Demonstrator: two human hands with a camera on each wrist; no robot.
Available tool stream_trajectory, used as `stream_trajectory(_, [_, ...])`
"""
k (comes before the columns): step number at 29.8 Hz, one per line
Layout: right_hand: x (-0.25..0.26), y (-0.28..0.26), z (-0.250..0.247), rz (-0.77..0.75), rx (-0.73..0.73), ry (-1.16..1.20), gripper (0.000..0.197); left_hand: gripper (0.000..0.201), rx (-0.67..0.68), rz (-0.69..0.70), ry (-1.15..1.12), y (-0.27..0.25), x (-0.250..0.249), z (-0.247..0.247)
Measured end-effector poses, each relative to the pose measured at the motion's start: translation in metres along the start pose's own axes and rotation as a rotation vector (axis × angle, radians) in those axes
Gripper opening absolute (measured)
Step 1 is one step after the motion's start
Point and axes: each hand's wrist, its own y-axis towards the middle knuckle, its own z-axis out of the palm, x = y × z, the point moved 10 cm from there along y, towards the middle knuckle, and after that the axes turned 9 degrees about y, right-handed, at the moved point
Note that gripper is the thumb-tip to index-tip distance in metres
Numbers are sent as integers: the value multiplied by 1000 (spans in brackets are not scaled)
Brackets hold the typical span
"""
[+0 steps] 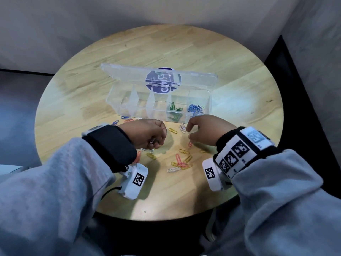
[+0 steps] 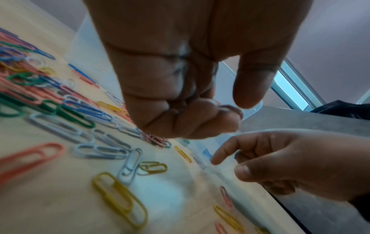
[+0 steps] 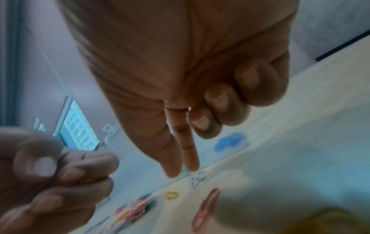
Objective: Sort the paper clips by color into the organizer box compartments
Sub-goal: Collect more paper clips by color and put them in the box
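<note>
A clear organizer box (image 1: pixel 129 100) stands open mid-table; green clips (image 1: pixel 174 108) lie in its fourth compartment and blue clips (image 1: pixel 194 108) in the rightmost one. My left hand (image 1: pixel 147 133) is curled into a fist just in front of the box and holds white paper clips (image 1: pixel 151 141), which show pale between its fingers (image 2: pixel 186 88). My right hand (image 1: pixel 188 133) reaches down with thumb and index finger extended and slightly apart, right over a pair of white clips (image 1: pixel 182 128) on the table (image 3: pixel 197 178); its other fingers are curled.
Loose clips in yellow, pink and white (image 1: pixel 180 161) are scattered on the round wooden table (image 1: pixel 239 85) between my wrists. A denser mixed pile (image 2: pixel 40 88) lies left of my left hand. A pink clip (image 1: pixel 190 144) sits under my right thumb.
</note>
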Motion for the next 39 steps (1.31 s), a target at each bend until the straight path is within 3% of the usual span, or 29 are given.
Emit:
stream_trajectory(3, [7,2,5,-9,-47,-129,37,27,-5,33,312,-2,-5,0])
stream_trajectory(7, [14,12,11,1,-96,-222,26,13,-70,108,860,-13,-16,7])
stream_trajectory(10, [19,17,9,-1,-128,-216,4,17,-38,124,1038,-16,-15,27])
stream_trajectory(14, [21,21,13,-23,-114,-207,3,21,-43,175,1163,-15,-18,45])
stream_trajectory(22, [26,23,16,-31,-113,-215,4,11,-67,209,1175,-12,-19,47])
stream_trajectory(30, [31,27,32,7,4,-273,12,14,-28,77,1120,-9,4,24])
stream_trajectory(32, [30,27,33,15,24,-274,17,15,-25,61,1030,-9,7,17])
stream_trajectory(35, [28,27,35,18,49,-234,7,13,-36,53,779,-9,8,0])
stream_trajectory(39, [28,25,35,-15,54,-239,8,17,-125,40,553,-16,7,-33])
